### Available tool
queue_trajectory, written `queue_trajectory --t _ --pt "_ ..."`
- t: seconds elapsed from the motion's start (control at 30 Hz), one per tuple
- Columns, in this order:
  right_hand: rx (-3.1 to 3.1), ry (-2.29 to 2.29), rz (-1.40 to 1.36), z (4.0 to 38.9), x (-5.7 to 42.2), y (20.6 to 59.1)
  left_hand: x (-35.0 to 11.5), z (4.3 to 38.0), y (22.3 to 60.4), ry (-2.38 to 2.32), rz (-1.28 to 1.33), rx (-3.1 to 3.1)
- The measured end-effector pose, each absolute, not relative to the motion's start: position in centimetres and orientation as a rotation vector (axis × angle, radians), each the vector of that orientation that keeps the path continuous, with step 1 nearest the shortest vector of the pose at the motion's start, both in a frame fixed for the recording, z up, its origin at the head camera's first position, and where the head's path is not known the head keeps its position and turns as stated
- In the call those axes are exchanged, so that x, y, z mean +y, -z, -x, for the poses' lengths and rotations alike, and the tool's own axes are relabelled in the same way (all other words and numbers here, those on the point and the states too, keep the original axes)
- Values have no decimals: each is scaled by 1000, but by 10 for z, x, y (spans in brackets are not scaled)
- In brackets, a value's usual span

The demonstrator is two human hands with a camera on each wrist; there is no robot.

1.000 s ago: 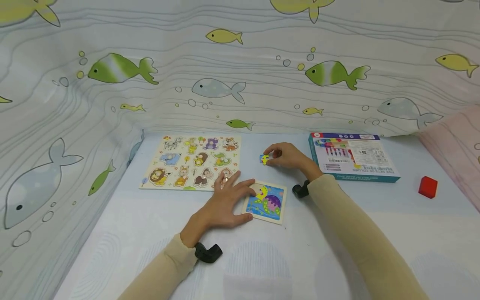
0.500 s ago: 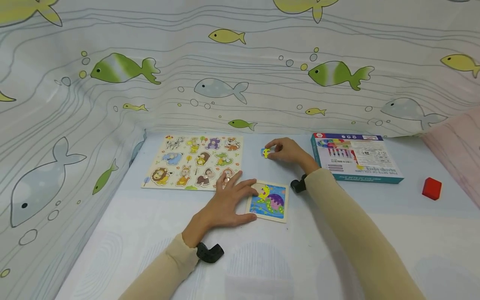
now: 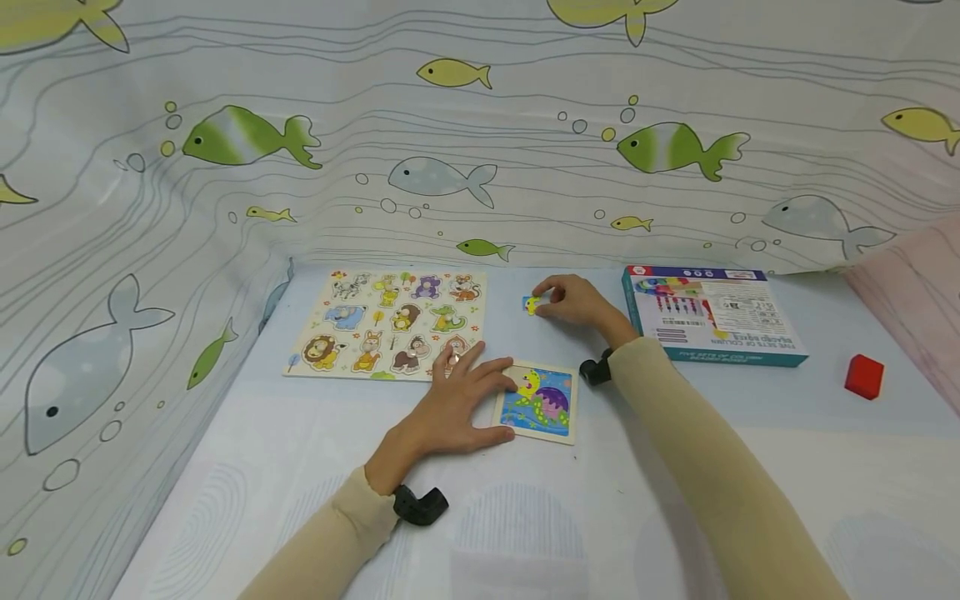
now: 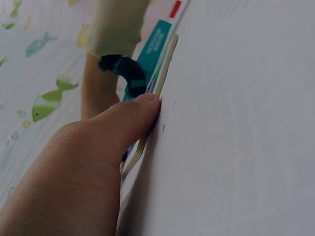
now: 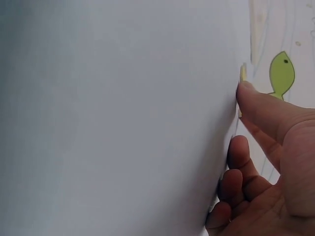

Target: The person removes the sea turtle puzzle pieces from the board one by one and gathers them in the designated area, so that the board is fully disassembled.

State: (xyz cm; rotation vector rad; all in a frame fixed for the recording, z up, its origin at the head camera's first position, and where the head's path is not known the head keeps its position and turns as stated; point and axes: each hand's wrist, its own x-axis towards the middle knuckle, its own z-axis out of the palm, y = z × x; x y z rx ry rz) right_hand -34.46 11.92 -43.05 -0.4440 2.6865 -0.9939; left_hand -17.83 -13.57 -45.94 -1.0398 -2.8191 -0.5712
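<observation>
A small square turtle jigsaw puzzle (image 3: 551, 404) in a pale wooden frame lies in front of the person in the head view. Along its left side, the left hand (image 3: 450, 408) holds it, thumb at the lower left corner and fingers at the upper left. Pale bare backing shows beside those fingertips. Farther back, the right hand (image 3: 577, 302) pinches a small blue and yellow puzzle piece (image 3: 532, 305) between thumb and finger, low at the table. In the right wrist view the piece (image 5: 243, 73) shows only as a thin edge above the thumb; the other fingers are curled.
A larger animal puzzle board (image 3: 386, 325) lies back left, its near right corner under the left fingertips' side. A flat teal-edged box (image 3: 712, 317) lies back right, beside the right forearm. A red block (image 3: 864, 377) sits at far right. Fish-printed cloth rises behind.
The right hand has moved slightly away from the body with the puzzle piece, which has turned a little. The left hand keeps its place on the turtle puzzle, which has turned very slightly.
</observation>
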Motion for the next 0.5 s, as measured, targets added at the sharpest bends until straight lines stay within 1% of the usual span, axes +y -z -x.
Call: queue_trajectory --t 0.5 --pt "2747 920 419 344 112 426 -136 177 459 540 1016 -2846"
